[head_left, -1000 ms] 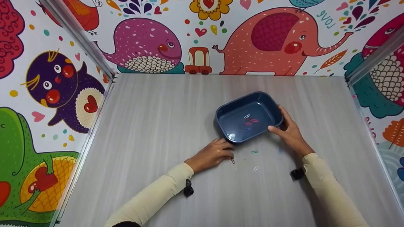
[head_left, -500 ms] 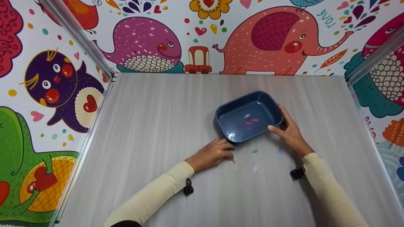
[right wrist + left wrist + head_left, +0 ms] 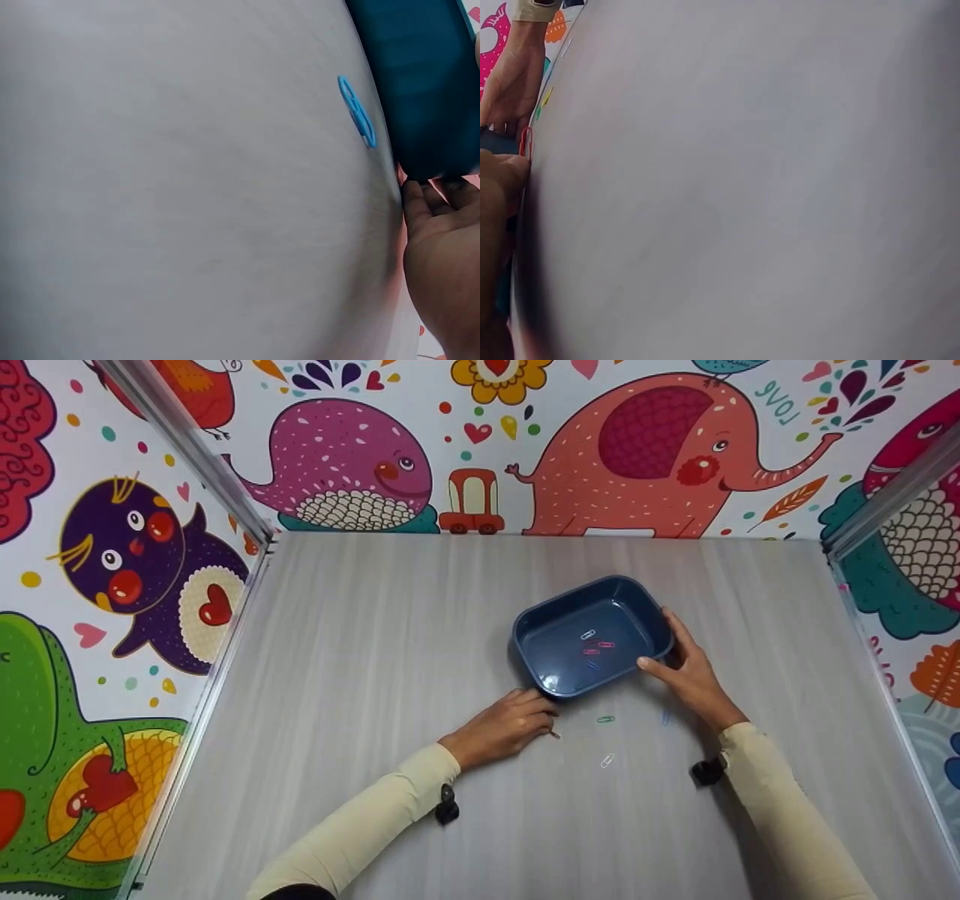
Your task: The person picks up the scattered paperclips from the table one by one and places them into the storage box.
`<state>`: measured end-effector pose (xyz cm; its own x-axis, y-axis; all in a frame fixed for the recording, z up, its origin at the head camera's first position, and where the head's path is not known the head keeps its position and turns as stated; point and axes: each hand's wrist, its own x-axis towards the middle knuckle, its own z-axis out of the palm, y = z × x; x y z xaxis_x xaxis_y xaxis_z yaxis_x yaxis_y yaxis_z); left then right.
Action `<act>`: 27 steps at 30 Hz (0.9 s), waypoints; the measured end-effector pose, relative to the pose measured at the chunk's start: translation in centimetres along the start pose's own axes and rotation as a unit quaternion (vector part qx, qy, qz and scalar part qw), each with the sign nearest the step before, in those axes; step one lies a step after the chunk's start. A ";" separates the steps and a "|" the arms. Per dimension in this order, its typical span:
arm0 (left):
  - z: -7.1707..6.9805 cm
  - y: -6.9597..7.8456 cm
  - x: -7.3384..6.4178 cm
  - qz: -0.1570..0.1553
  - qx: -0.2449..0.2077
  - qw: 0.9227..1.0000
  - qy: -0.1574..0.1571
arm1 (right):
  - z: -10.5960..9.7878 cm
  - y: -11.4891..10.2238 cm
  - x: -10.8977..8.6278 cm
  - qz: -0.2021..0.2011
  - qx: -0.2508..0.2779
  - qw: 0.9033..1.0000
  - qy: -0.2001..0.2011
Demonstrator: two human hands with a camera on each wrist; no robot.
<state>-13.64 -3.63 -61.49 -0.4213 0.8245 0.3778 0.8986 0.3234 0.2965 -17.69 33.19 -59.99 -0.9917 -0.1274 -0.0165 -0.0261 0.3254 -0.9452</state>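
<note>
My left hand (image 3: pixel 504 729) pinches a small red paper clip (image 3: pixel 526 141), whose end pokes out past the fingertips. That hand lies by the near left corner of a dark blue rectangular tray (image 3: pixel 529 660), low over the table. With the thumb at the near side and fingers around the right end, my right hand (image 3: pixel 694 679) holds the tray. Inside it are a white paper clip (image 3: pixel 588 635), pink paper clips (image 3: pixel 607 645) and a blue paper clip (image 3: pixel 592 665). The left fingertips are partly hidden in the head view.
In front of the tray lie a green paper clip (image 3: pixel 605 720), a white paper clip (image 3: pixel 608 760) and a light blue paper clip (image 3: pixel 356 112) near the right hand. Printed walls with metal edge strips (image 3: pixel 187 457) border the grey table (image 3: pixel 360 645).
The red paper clip in the left fingers has turned and drawn in a little closer to the hand. Both arms and the tray stay in place.
</note>
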 end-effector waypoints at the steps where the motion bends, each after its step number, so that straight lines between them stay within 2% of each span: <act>1: 0.0 0.0 0.0 -0.001 0.002 1.000 -0.002 | 0.0 0.0 0.0 0.000 -0.002 1.000 0.000; 11: -0.9 0.9 0.4 0.005 0.029 1.000 -0.009 | -0.2 0.3 0.0 -0.004 -0.017 1.000 -0.002; 20: -2.6 1.7 0.3 0.010 -0.021 0.999 0.044 | -0.2 -0.1 0.0 0.000 -0.014 1.000 -0.004; 27: -4.0 2.0 0.5 0.007 -0.051 0.996 0.072 | -0.2 -0.1 0.0 -0.002 -0.007 1.000 -0.009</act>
<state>-12.56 -4.40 -57.17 -0.4290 0.7508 0.5023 0.8905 0.2580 0.3748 -17.73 33.31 -59.87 -0.9891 -0.1462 -0.0183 -0.0324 0.3375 -0.9408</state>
